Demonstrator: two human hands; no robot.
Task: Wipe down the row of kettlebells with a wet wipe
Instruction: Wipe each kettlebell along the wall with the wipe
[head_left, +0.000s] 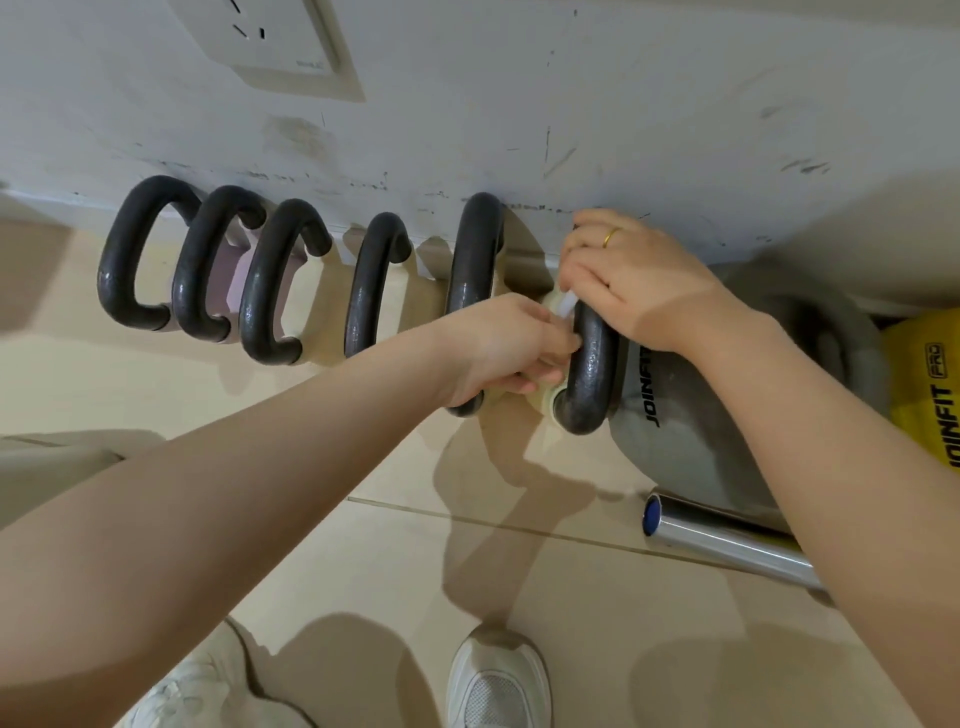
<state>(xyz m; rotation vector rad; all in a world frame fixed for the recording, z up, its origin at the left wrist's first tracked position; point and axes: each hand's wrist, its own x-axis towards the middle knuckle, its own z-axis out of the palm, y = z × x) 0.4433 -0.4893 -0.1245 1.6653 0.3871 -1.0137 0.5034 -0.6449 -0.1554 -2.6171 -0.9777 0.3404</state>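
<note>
Kettlebells stood in a row against the wall, both hands close together at one dark handle, left hand and right hand pinching a white wet wipe against it.

The scene is seen from a single wide-angle camera worn on the person's head, directed forward and steeply down. The floor tiles and the person's white shoes are caught at the bottom edge, almost directly beneath the lens. The view is faced toward the scuffed wall, whose wall socket is cut off at the top edge. The row of kettlebell handles is seen from above and close by, within arm's reach, and both forearms are seen entering from the lower corners. Straight lines are bent toward the edges by the lens. No second view is given, so no part is shared.
</note>
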